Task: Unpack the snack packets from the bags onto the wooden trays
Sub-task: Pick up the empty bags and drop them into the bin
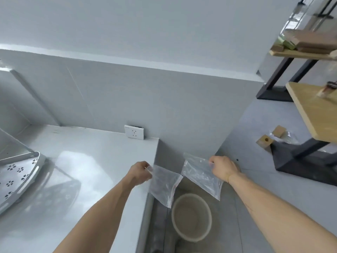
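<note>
My left hand [141, 172] pinches the top corner of a clear plastic bag [164, 185] that hangs limp and looks empty, just past the right edge of the white counter [82, 161]. My right hand [223, 168] pinches a second clear, empty-looking plastic bag [200, 178], which hangs tilted beside the first. Both bags dangle above a round beige bin [191, 216] that stands on the floor. No snack packets show in either bag. A wooden tray or board [315, 110] lies at the right edge of the view.
A perforated white rack [16, 176] sits on the counter's left. A wall socket [134, 132] is at the counter's back. Right, a black-legged table [300, 156] has wooden blocks [266, 142] on the floor beneath it. A shelf [300, 50] with boxes stands behind.
</note>
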`<state>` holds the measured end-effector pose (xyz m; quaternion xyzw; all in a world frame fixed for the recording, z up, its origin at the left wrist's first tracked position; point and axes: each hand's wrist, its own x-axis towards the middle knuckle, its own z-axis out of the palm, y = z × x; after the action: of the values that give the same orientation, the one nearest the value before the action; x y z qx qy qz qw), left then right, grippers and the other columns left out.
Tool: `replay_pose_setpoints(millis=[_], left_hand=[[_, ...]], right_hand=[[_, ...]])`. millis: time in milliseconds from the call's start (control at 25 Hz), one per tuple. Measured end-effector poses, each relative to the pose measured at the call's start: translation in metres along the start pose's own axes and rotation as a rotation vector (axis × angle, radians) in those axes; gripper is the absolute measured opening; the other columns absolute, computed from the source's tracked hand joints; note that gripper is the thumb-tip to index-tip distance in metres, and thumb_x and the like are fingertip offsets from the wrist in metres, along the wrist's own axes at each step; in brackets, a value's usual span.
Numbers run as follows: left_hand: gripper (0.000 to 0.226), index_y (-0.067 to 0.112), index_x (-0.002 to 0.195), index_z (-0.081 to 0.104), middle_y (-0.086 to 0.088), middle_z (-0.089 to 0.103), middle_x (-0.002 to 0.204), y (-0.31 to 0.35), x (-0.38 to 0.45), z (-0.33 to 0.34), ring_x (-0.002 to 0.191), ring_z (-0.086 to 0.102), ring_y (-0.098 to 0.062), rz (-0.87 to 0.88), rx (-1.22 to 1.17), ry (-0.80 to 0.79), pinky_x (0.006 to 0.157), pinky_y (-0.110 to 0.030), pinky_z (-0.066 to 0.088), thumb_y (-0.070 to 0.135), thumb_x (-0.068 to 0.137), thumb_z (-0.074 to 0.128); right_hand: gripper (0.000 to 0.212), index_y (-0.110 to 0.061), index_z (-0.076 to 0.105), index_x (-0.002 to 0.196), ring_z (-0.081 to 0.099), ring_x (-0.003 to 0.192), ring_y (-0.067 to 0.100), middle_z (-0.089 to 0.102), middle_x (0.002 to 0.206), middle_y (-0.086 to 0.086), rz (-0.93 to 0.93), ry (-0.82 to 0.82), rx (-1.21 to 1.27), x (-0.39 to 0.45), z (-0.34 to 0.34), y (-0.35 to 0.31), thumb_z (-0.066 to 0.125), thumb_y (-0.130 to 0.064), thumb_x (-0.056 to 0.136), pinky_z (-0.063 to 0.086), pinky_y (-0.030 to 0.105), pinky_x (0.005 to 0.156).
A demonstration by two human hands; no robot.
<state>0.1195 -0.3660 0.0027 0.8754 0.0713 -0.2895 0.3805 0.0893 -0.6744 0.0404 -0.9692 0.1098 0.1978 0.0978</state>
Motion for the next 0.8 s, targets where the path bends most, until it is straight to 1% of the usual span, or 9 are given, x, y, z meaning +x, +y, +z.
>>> replay_pose_setpoints(millis=[80,160,280,400,560,680,800], left_hand=[[0.022,0.009,0.093,0.065,-0.008,0.067,0.085,0.015,0.001,0.024,0.076,0.060,-0.025,0.039,0.077,-0.013,0.062,-0.028,0.047,0.008,0.071,0.061],[0.019,0.007,0.092,0.063,-0.010,0.066,0.091,0.028,0.003,0.048,0.082,0.058,-0.026,0.052,0.141,-0.028,0.065,-0.031,0.046,0.009,0.073,0.062],[0.008,0.009,0.085,0.056,-0.004,0.059,0.080,0.044,0.012,0.088,0.077,0.054,-0.023,0.039,0.159,-0.067,0.059,-0.027,0.041,0.008,0.078,0.060],[0.007,0.012,0.087,0.056,-0.004,0.060,0.083,0.045,0.023,0.131,0.081,0.055,-0.025,0.003,0.175,-0.084,0.064,-0.028,0.041,0.011,0.081,0.058],[0.016,0.012,0.095,0.056,-0.006,0.063,0.090,0.028,0.047,0.198,0.082,0.059,-0.027,-0.091,0.196,-0.125,0.067,-0.031,0.049,0.012,0.080,0.053],[0.020,0.013,0.099,0.051,-0.006,0.060,0.087,0.001,0.068,0.248,0.081,0.057,-0.028,-0.151,0.186,-0.139,0.071,-0.036,0.051,0.011,0.079,0.050],[0.030,0.014,0.110,0.047,-0.007,0.061,0.094,-0.036,0.103,0.295,0.084,0.058,-0.028,-0.201,0.206,-0.126,0.072,-0.038,0.052,0.011,0.080,0.049]], right_hand=[[0.030,-0.024,0.064,0.105,0.064,0.100,0.031,0.066,0.113,0.008,0.080,-0.025,0.011,-0.014,0.008,0.029,0.047,-0.007,0.088,0.050,0.032,0.078],[0.034,-0.027,0.063,0.108,0.064,0.100,0.029,0.065,0.116,0.006,0.128,-0.038,0.018,-0.020,0.016,0.053,0.045,-0.006,0.089,0.048,0.030,0.076],[0.034,-0.030,0.062,0.107,0.064,0.098,0.028,0.066,0.113,0.004,0.179,-0.068,0.039,-0.025,0.033,0.080,0.043,-0.009,0.090,0.043,0.028,0.072],[0.031,-0.031,0.062,0.108,0.064,0.098,0.028,0.067,0.110,0.004,0.219,-0.127,0.061,-0.023,0.060,0.109,0.044,-0.013,0.090,0.042,0.027,0.071],[0.028,-0.030,0.063,0.109,0.064,0.101,0.031,0.068,0.111,0.007,0.257,-0.224,0.091,-0.011,0.116,0.141,0.046,-0.017,0.090,0.043,0.027,0.072],[0.029,-0.026,0.063,0.109,0.065,0.093,0.030,0.069,0.103,0.007,0.265,-0.275,0.102,0.012,0.168,0.158,0.044,-0.016,0.089,0.051,0.029,0.072],[0.027,-0.022,0.061,0.109,0.066,0.089,0.030,0.070,0.098,0.007,0.248,-0.305,0.115,0.044,0.239,0.169,0.044,-0.017,0.089,0.055,0.032,0.071]])
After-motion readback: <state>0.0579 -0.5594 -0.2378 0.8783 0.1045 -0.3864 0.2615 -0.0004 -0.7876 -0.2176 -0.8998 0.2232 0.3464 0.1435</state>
